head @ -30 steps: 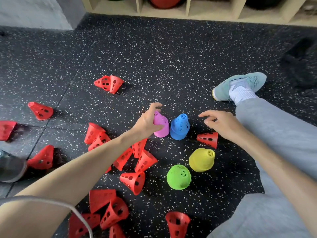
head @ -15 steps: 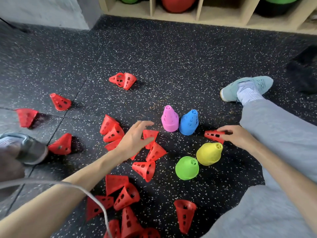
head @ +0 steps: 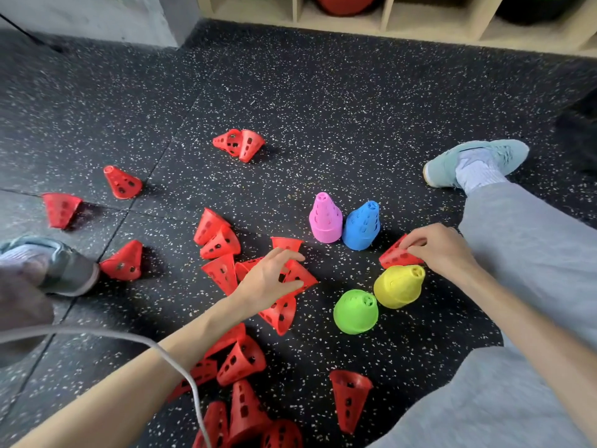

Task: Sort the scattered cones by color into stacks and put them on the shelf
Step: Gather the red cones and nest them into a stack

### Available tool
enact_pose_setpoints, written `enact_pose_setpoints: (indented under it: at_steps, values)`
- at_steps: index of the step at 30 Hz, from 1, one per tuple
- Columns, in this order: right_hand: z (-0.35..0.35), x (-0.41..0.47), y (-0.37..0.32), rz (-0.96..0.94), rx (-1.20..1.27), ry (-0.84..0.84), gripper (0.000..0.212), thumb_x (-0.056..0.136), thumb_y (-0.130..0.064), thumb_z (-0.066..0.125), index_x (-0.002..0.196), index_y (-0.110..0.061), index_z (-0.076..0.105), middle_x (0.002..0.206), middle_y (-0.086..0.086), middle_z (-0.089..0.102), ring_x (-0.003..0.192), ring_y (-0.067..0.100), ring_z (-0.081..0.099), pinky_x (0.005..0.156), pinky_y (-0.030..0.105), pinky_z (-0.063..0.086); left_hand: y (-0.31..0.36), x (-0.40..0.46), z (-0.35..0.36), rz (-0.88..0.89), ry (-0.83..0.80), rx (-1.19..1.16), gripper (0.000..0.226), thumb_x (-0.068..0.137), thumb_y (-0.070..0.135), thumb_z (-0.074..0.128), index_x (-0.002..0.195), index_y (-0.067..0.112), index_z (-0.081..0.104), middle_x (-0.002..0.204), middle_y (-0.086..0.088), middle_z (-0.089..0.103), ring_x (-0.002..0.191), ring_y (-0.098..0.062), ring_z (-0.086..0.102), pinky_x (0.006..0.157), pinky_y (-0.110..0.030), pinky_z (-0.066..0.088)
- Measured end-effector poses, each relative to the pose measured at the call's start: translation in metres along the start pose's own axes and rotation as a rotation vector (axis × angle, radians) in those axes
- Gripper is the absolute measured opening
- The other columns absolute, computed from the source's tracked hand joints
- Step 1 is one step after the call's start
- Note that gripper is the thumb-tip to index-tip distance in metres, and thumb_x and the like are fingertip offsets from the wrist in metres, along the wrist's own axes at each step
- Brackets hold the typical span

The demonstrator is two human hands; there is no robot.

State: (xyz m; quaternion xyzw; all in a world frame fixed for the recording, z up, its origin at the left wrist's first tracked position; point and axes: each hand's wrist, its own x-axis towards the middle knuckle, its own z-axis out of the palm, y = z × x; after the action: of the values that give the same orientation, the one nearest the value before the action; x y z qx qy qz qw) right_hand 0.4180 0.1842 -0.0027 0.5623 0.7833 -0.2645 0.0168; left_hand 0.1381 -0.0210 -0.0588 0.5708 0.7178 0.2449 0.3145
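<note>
While right hand (head: 442, 250) pinches red cone (head: 395, 255) (tipped), left hand (head: 268, 281) hovering

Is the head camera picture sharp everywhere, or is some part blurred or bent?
Head view: the cones near the left hand are sharp; the grey shoe at the left edge is smeared; the shelf edge bows from wide-angle distortion; shadows are soft.

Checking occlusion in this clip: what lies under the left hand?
The left hand rests over a cluster of red cones lying on their sides. One red cone shows at its fingertips; whatever is beneath the palm is covered.
</note>
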Motion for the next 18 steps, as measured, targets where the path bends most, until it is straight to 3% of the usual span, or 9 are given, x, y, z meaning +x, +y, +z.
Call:
enact_pose_setpoints:
  at_steps: [3,5,7,11,15,18]
  values:
    - [-0.006,-0.003,-0.02,-0.07,0.033,0.032,0.025,0.088,-0.015,0.067,0.079,-0.038,0.071,0.08,-0.016,0.071,0.083,0.008,0.067,0.065,0.028,0.044,-0.006,0.0,0.008,-0.057,0.004,-0.002,0.056,0.086,0.023,0.08,0.136,0.025,0.055,0.119,0.009,0.047,0.104,-0.013,0.06,0.082,-0.003,0.039]
    - [-0.007,-0.005,-0.029,-0.096,0.094,0.033,0.022,0.088,-0.015,0.066,0.086,-0.036,0.07,0.073,-0.019,0.069,0.074,-0.001,0.065,0.06,0.025,0.04,-0.007,0.002,0.012,-0.083,0.009,0.009,0.062,0.083,0.024,0.082,0.138,0.027,0.053,0.12,0.01,0.045,0.102,-0.014,0.061,0.089,-0.019,0.049]
    - [-0.004,-0.006,-0.035,-0.121,0.1,-0.004,0.022,0.088,-0.017,0.068,0.093,-0.039,0.069,0.077,-0.018,0.07,0.077,0.005,0.066,0.062,0.027,0.043,-0.005,0.002,0.017,-0.087,0.001,0.008,0.069,0.08,0.025,0.085,0.14,0.027,0.051,0.123,0.009,0.047,0.102,-0.015,0.06,0.092,-0.03,0.05]
    - [0.011,-0.006,-0.04,-0.134,0.102,-0.146,0.034,0.087,-0.018,0.071,0.113,-0.039,0.066,0.087,-0.015,0.074,0.086,0.011,0.068,0.065,0.027,0.043,0.003,0.002,0.027,-0.092,-0.067,0.023,0.082,0.08,0.028,0.085,0.148,0.029,0.039,0.14,0.008,0.05,0.112,-0.001,0.05,0.096,-0.026,0.045]
    - [0.025,-0.003,-0.049,-0.145,0.152,-0.163,0.04,0.087,-0.016,0.072,0.124,-0.029,0.065,0.08,-0.019,0.07,0.089,0.01,0.064,0.075,0.029,0.039,0.008,0.002,0.034,-0.118,-0.037,0.017,0.084,0.081,0.032,0.083,0.15,0.032,0.036,0.143,0.006,0.053,0.122,-0.015,0.056,0.099,-0.03,0.045]
    - [0.031,-0.003,-0.059,-0.169,0.156,-0.174,0.04,0.087,-0.014,0.072,0.124,-0.028,0.067,0.072,-0.024,0.065,0.085,0.008,0.063,0.076,0.029,0.039,0.013,0.003,0.037,-0.12,0.088,-0.09,0.083,0.08,0.032,0.085,0.149,0.029,0.04,0.141,0.01,0.056,0.121,-0.012,0.057,0.105,-0.031,0.045]
